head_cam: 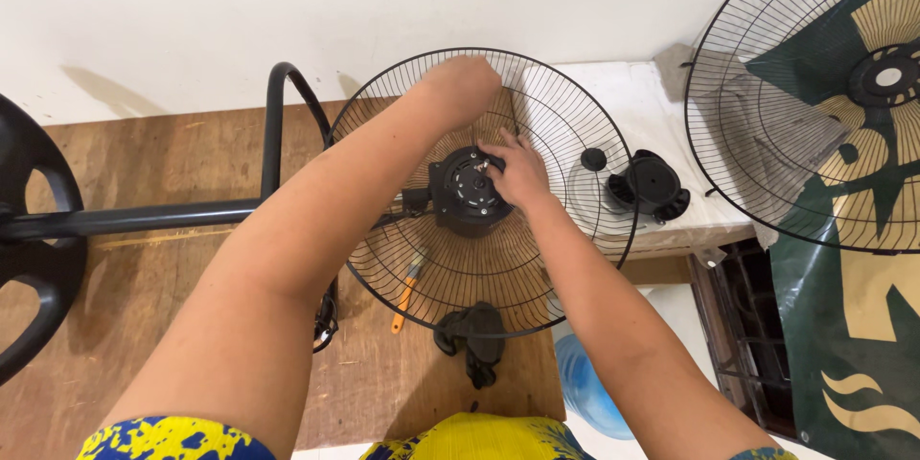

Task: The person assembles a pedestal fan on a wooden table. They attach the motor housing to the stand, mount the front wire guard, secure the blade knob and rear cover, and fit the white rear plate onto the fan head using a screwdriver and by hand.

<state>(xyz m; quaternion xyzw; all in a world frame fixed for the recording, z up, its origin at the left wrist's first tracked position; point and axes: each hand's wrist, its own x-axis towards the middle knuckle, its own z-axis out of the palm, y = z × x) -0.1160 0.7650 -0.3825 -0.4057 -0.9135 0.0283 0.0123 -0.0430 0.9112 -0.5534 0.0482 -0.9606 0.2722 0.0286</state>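
Observation:
A black wire fan guard point(537, 307) stands on edge over a wooden table point(144, 326), with the black fan motor point(460, 194) at its centre. My right hand point(517, 171) rests on the motor's front, fingertips at the small hub. My left hand point(465, 86) reaches over the guard's top rim; its fingers are hidden behind the wrist. The black fan pole point(144, 218) runs left from the motor to a round black base point(34, 240).
An orange-handled screwdriver point(406, 289) lies under the guard. A black round fan part point(652, 184) and a small black cap point(594, 159) sit on a white surface at right. Another wire guard point(767, 115) leans at far right. A blue water bottle point(589, 388) stands below.

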